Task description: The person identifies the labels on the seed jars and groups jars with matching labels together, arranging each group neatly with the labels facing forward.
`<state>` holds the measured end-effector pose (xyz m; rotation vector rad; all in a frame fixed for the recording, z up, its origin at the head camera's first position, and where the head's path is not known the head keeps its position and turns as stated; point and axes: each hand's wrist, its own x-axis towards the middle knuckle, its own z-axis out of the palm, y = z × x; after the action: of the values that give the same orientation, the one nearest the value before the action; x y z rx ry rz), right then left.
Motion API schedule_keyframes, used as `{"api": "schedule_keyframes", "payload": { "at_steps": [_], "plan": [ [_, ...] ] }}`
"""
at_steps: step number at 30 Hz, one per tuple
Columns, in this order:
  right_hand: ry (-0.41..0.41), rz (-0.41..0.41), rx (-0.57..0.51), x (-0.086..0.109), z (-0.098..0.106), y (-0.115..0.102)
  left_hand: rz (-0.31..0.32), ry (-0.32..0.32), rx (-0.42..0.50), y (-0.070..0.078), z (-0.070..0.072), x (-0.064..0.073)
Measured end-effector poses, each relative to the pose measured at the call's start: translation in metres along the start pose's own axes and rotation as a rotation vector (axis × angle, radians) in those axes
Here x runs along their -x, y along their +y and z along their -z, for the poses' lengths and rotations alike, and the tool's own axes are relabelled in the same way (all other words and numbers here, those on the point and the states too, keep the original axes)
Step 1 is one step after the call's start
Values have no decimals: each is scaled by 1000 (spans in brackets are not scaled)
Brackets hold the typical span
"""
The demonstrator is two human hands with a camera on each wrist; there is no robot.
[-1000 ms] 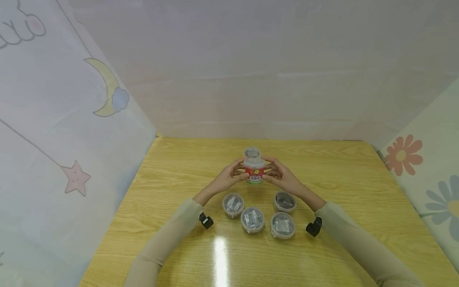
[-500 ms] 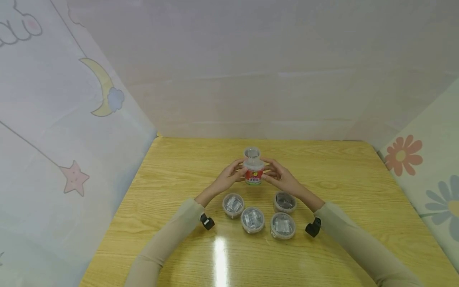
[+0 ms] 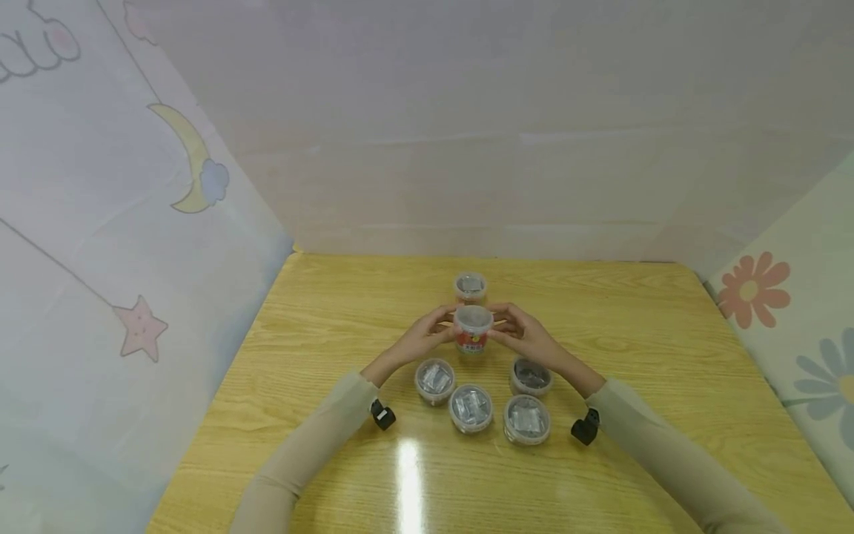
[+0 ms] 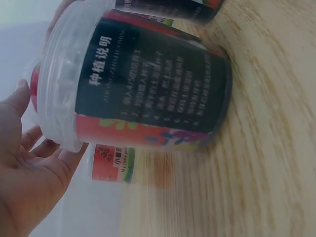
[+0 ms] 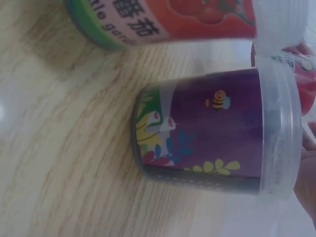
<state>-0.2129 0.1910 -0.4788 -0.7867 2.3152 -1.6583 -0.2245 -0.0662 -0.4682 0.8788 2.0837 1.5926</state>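
A plastic planting cup with a red printed label is held upright between both hands, above the middle of the table. My left hand grips its left side, thumb toward me. On the opposite side, my right hand grips it the same way. Only a sliver of its red side shows in the right wrist view, partly behind a nearer purple-labelled cup. A dark-labelled cup covers much of the left wrist view, in front of the fingers. Another similar cup stands just behind the held one.
Nearer me on the wooden table stand several lidded cups: one at left, one at centre, one at front right and a darker one behind it. Pale printed walls enclose the table.
The held cup has come down slightly in the head view, both hands with it. More of its top now shows and less of its label. The other cups have not moved.
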Motion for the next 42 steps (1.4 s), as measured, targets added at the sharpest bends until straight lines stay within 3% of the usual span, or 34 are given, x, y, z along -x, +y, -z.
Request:
{"api": "schedule_keyframes", "payload": {
  "at_steps": [6, 12, 22, 37, 42],
  "plan": [
    [-13, -12, 5, 2, -2, 7, 7, 29, -133, -21, -2, -3],
    [-43, -11, 36, 1, -2, 11, -33, 16, -186, -37, -1, -7],
    [-80, 15, 71, -8, 2, 19, -13, 22, -227, -45, 3, -13],
    [-77, 0, 142, -19, 7, 20, -51, 41, -230, -49, 10, -21],
    [-99, -12, 144, -19, 6, 1, -90, 30, -244, -47, 11, -23]
  ]
}}
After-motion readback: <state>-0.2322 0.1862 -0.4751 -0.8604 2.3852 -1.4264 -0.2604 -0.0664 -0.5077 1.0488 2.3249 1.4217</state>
